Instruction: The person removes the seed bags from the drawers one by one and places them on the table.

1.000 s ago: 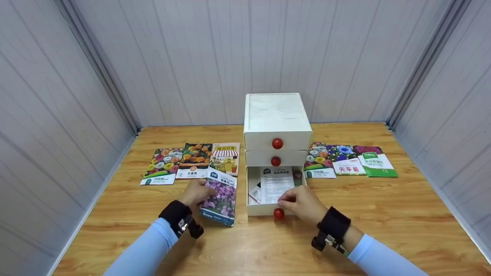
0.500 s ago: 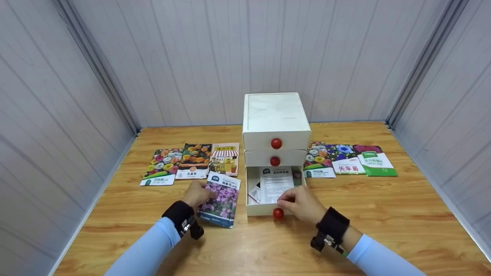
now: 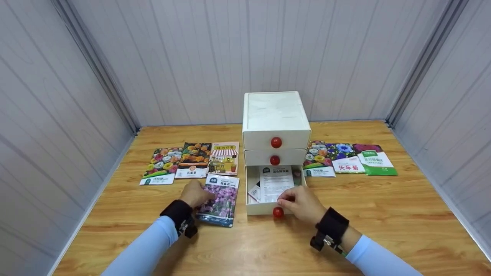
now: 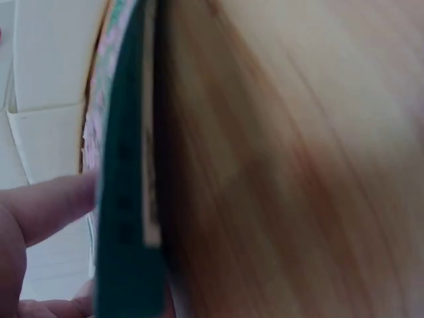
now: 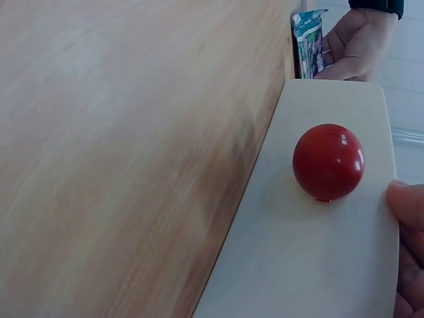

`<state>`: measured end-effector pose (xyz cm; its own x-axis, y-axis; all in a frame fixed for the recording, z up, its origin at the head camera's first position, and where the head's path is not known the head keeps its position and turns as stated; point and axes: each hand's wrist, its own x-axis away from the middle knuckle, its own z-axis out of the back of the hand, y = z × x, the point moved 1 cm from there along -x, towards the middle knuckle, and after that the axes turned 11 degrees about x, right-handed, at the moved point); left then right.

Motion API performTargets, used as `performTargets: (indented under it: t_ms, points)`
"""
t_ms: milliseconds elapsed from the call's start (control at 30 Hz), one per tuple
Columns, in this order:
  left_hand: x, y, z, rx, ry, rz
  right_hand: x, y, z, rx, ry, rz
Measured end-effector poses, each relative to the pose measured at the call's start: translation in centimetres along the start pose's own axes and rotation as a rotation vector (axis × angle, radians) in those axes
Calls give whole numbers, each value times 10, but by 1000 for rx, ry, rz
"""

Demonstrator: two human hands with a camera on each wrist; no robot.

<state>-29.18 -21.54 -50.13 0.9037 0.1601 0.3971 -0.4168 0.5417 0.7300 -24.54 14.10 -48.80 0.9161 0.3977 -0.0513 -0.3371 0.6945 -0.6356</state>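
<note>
In the head view my left hand [image 3: 196, 194] holds a seed packet [image 3: 220, 201] with purple flowers by its left side, the thumb on its printed face. Seen from the left wrist, the packet's teal edge [image 4: 129, 199] stands close over the wood, with a beige layer behind it. My right hand [image 3: 303, 202] grips the top rim of the pulled-out bottom drawer [image 3: 261, 209], its fingers curled at the edge above the red knob [image 5: 328, 162]. Inside that drawer lie a white printed packet [image 3: 277, 182] and a small card [image 3: 254, 193].
The white drawer unit [image 3: 276, 109] stands mid-table, its upper two drawers pushed in. Left of it lie a mixed-flower packet [image 3: 162, 165], an orange-flower packet [image 3: 194, 159] and a stall-picture packet [image 3: 224, 159]. Three more flower packets, including a green-white one [image 3: 375, 160], lie to its right.
The purple-flower packet has tipped flatter and come down closer to the table, its top edge away from the stall-picture packet. My right hand and the drawer have stayed put.
</note>
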Motion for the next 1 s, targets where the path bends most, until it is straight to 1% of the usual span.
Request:
performTargets:
  t_ms: [200, 333, 467, 567, 667, 800, 867, 900, 967, 1000]
  points:
    - [-1, -3, 2, -95, -9, -40, 0, 0, 0, 17, 10, -4]
    - [-1, -3, 2, -164, -4, -68, -1, 0, -1, 24, 16, -2]
    - [1, 1, 1, -231, 13, -118, 0, 1, -2, 30, 24, 6]
    - [4, 9, -2, -253, 37, -176, 0, 1, -1, 22, 20, 2]
    - [13, 23, -10, -220, 73, -272, 0, 2, -2, 16, 18, -8]
    - [30, 45, -27, -98, 91, -417, -1, 1, -2, 19, 28, -16]
    - [38, 56, -36, -20, 79, -478, 0, 0, -2, 21, 32, -22]
    - [41, 62, -40, 19, 68, -497, -1, 0, -2, 21, 32, -28]
    - [47, 72, -48, 91, 41, -528, -1, 0, -2, 23, 30, -37]
    - [49, 78, -51, 122, 19, -530, -1, 0, -1, 22, 28, -40]
